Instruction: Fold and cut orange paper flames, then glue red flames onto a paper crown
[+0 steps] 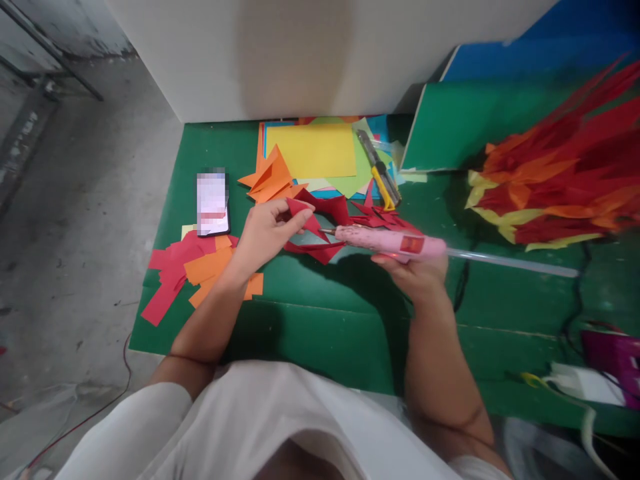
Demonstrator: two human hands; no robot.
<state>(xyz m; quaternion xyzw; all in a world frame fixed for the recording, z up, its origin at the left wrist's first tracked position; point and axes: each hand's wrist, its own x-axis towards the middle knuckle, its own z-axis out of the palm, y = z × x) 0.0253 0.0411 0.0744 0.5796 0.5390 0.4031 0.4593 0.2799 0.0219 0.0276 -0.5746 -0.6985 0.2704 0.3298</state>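
Note:
My left hand (pixel 273 230) pinches a folded red paper piece (pixel 305 217) between thumb and fingers. In my right hand (pixel 417 270) is a pink glue gun (pixel 390 240), its handle gripped from below. A long clear glue stick (pixel 515 262) sticks out of its back. The nozzle tip meets or nearly meets the red piece; I cannot tell whether it touches. Just behind and below lies a ring of pointed red paper (pixel 325 252), partly hidden by the gun. Folded orange paper points (pixel 273 177) sit beyond my left hand, and red folded pieces (pixel 377 215) beyond the gun.
A phone (pixel 213 203) and loose red and orange strips (pixel 173 267) lie at the left. Coloured sheets (pixel 315 150) and a utility knife (pixel 379 170) are at the back. A large red-orange paper flame (pixel 560 167) stands right, near cables and a white power strip (pixel 585 383).

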